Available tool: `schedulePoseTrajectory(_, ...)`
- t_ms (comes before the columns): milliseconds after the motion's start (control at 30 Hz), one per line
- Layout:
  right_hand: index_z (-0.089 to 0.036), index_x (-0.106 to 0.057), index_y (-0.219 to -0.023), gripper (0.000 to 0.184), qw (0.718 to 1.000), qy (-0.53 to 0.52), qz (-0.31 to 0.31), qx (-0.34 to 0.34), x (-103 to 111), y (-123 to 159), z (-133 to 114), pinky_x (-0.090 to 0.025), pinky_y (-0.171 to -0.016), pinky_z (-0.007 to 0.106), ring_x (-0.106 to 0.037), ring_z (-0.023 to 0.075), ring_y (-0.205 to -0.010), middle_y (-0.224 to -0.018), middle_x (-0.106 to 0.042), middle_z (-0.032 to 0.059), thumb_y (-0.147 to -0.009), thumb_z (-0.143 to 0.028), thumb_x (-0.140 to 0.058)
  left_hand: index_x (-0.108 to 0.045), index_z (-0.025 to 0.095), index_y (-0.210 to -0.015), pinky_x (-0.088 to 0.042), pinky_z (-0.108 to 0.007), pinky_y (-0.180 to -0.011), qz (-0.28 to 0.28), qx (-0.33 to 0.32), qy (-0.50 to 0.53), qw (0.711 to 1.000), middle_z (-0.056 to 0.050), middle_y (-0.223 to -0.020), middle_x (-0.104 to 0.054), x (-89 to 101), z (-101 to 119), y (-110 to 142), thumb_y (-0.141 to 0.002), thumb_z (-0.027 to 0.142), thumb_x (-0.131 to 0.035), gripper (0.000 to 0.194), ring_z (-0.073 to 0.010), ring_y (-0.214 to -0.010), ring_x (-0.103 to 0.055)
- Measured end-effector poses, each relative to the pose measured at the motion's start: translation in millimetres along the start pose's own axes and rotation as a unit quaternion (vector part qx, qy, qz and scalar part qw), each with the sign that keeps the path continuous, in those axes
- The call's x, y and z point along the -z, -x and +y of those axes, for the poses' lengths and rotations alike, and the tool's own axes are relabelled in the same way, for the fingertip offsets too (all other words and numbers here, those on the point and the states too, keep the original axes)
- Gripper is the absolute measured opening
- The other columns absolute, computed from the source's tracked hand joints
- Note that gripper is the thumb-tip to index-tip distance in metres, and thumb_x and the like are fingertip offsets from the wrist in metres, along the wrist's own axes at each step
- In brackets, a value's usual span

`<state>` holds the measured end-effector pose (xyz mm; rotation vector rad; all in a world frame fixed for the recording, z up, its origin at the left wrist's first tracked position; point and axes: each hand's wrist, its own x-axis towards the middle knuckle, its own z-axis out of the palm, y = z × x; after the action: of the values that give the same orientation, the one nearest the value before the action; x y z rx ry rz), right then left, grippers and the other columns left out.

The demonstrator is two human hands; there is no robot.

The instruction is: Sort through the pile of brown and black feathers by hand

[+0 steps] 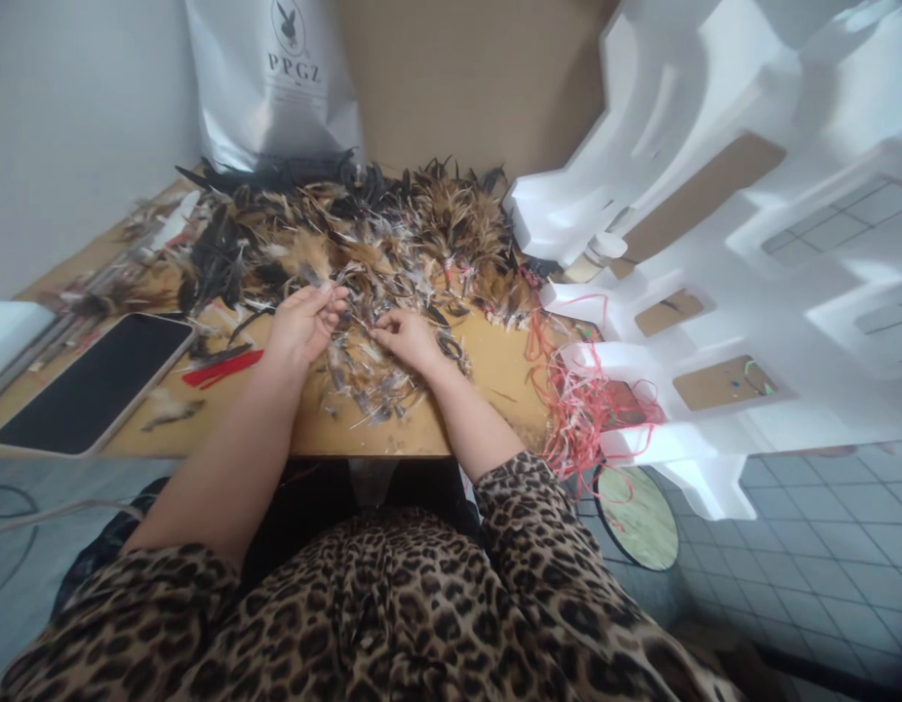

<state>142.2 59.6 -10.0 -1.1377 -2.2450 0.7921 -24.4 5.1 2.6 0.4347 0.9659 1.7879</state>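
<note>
My left hand [304,320] is closed in a pinch, with a fluffy brown feather [309,255] standing up from its fingertips. A short way to the right, my right hand [408,339] has its thumb and fingers pressed together at the edge of the loose feathers. Whatever sits between those fingers is too small to make out. Both hands are over a large heap of brown and black feathers [363,229]. Below and between them lies a scatter of small greyish feathers [373,380] with pale quills.
A phone [96,382] and red strips [222,368] lie on the left of the yellowish table [498,375]. Tangled red string [589,409] hangs over the right edge beside white moulded foam [685,361]. A small white-capped bottle [597,255] and a white bag [275,107] stand behind.
</note>
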Motion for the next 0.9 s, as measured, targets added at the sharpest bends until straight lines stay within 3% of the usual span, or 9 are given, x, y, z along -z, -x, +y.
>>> schedulePoseTrajectory(100,-0.019,-0.066,-0.081,0.020,0.994,0.106,0.002,-0.001,-2,0,-4,-0.039,-0.067,0.025,-0.053,0.0133,-0.069,-0.078,-0.065,0.0016,-0.072,-0.036,-0.060,-0.062,0.011,-0.076,-0.039,-0.009,-0.042,0.000,0.005,0.013,1.000,-0.004,-0.073,-0.068,-0.3,0,0,-0.077,0.011,-0.062,0.001,-0.0035,-0.052,-0.058)
schedulePoseTrajectory(167,-0.018,-0.066,-0.076,0.016,0.995,0.098,0.001,-0.011,-1,-2,-2,-0.039,-0.067,0.025,-0.054,0.0129,-0.070,-0.077,-0.065,0.0018,-0.073,-0.031,-0.056,-0.062,0.011,-0.076,-0.039,-0.009,-0.041,-0.003,0.008,0.016,1.000,-0.004,-0.073,-0.068,-0.6,0,0,-0.077,0.010,-0.062,0.001,-0.0034,-0.051,-0.058)
schedulePoseTrajectory(300,-0.014,-0.064,-0.072,0.017,0.992,-0.121,-0.007,-0.040,8,-7,8,-0.037,-0.060,0.021,-0.048,0.0076,-0.058,-0.064,-0.059,-0.0015,-0.070,-0.030,-0.059,-0.062,0.011,-0.076,-0.039,-0.009,-0.041,-0.015,0.018,0.016,1.000,-0.004,-0.072,-0.068,-1.1,0,1,-0.078,0.010,-0.060,0.003,-0.0038,-0.051,-0.058)
schedulePoseTrajectory(467,-0.015,-0.058,-0.074,0.029,0.919,-0.383,-0.051,-0.083,26,-7,12,-0.026,-0.046,0.018,-0.034,0.0032,-0.043,-0.050,-0.047,-0.0074,-0.062,-0.038,-0.070,-0.061,0.012,-0.075,-0.039,-0.009,-0.042,-0.024,0.029,0.016,0.999,-0.003,-0.071,-0.068,-2.0,0,3,-0.079,0.011,-0.059,0.005,-0.0038,-0.051,-0.058)
schedulePoseTrajectory(600,-0.016,-0.054,-0.072,0.032,0.885,-0.456,-0.063,-0.066,41,-5,11,-0.025,-0.045,0.017,-0.037,0.0038,-0.043,-0.050,-0.048,-0.0071,-0.059,-0.037,-0.073,-0.062,0.013,-0.078,-0.039,-0.010,-0.041,-0.027,0.042,0.036,0.998,-0.002,-0.071,-0.067,-1.7,2,3,-0.078,0.012,-0.061,0.001,-0.0038,-0.051,-0.058)
schedulePoseTrajectory(900,-0.015,-0.053,-0.072,0.027,0.845,-0.514,-0.147,0.008,56,0,19,-0.036,-0.054,0.020,-0.049,0.0070,-0.055,-0.061,-0.054,-0.0025,-0.064,-0.034,-0.070,-0.062,0.015,-0.079,-0.040,-0.009,-0.041,-0.038,0.051,0.048,0.997,-0.001,-0.074,-0.068,1.4,2,2,-0.077,0.013,-0.063,0.003,-0.0037,-0.053,-0.059)
